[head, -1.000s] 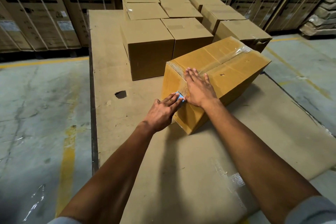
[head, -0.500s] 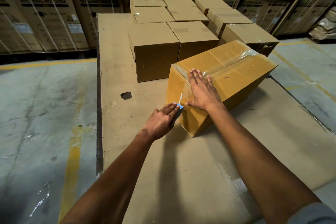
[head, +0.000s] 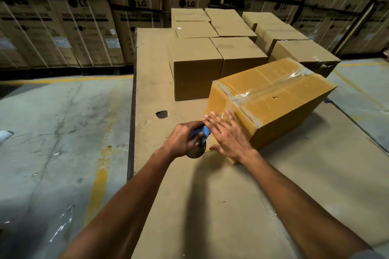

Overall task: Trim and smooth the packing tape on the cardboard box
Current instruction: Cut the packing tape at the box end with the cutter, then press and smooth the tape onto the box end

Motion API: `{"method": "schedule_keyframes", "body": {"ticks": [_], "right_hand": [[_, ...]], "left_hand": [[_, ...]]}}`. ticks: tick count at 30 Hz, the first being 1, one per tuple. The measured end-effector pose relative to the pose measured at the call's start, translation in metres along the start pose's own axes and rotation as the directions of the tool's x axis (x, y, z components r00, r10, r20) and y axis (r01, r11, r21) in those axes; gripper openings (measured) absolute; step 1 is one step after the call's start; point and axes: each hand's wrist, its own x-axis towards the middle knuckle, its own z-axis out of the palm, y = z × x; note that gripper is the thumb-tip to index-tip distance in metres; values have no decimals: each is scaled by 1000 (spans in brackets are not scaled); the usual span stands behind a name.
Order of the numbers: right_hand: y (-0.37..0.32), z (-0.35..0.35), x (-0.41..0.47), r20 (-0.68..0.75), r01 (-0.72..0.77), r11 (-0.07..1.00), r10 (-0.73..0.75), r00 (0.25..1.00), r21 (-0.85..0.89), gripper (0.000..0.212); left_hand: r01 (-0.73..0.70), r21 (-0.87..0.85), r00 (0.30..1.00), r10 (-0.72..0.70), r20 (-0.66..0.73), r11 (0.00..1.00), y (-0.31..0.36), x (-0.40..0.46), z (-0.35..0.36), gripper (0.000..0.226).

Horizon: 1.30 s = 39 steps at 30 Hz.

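A long brown cardboard box (head: pixel 280 99) lies at an angle on the cardboard-covered table (head: pixel 210 206), with clear packing tape (head: pixel 263 92) running along its top seam and down the near end. My right hand (head: pixel 228 135) lies flat, fingers spread, on the taped near end face of the box. My left hand (head: pixel 183 140) sits just left of that face, closed around a blue tape tool (head: pixel 201 132) with a dark round part under it; the tool's tip touches the box's lower left corner.
Several plain sealed boxes (head: pixel 197 69) stand in rows behind the taped box. A dark hole (head: pixel 161 114) marks the table left of it. The table's left edge (head: pixel 131 132) drops to a concrete floor with yellow lines. Tall printed cartons (head: pixel 84 33) wall the back.
My right hand has slid from the box's top edge down onto the near end face. My left hand with the blue tool has moved lower along that face. The view has shifted.
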Motion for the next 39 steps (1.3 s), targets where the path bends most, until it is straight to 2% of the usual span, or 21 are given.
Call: {"method": "schedule_keyframes", "body": {"ticks": [3,7,10,13,16,21,24,26,28,30,35,39], "right_hand": [[-9,1,3,-40,-6,999,8,999,49,113],[-15,1,11,-127,22,993,-7,992,118,90],[-21,5,15,-170,74,981,-43,984,179,76],[-28,15,20,-167,92,964,-50,985,250,72],[-41,23,28,-143,103,938,-58,988,332,65],[-66,40,41,13,15,905,-23,1000,425,55],[-81,54,47,103,-63,860,13,995,506,49],[-92,67,51,149,-85,841,5,989,535,49],[-101,77,55,195,-97,837,-12,981,538,55],[-108,85,60,235,-114,840,-17,972,531,64],[-121,100,66,253,-139,852,8,967,504,60],[-133,105,69,253,-158,854,32,967,495,71]], "left_hand": [[197,-230,980,-194,35,953,0,-4,-10,32],[419,-527,907,-364,210,740,3,-11,-17,23],[487,-635,868,-415,274,600,-9,-18,-17,24],[530,-649,837,-460,297,546,-22,-22,-17,24],[577,-573,804,-530,270,583,-36,-24,-17,21],[538,-226,842,-530,101,812,-57,-33,-21,38],[463,-103,882,-446,153,880,-66,-45,-21,58],[395,39,895,-394,211,918,-76,-55,-15,77],[312,263,886,-380,265,913,-86,-67,-7,92],[239,392,877,-371,305,888,-94,-76,-1,99],[56,532,933,-234,274,845,-112,-88,7,87],[57,620,945,-242,219,783,-114,-90,12,74]]}}
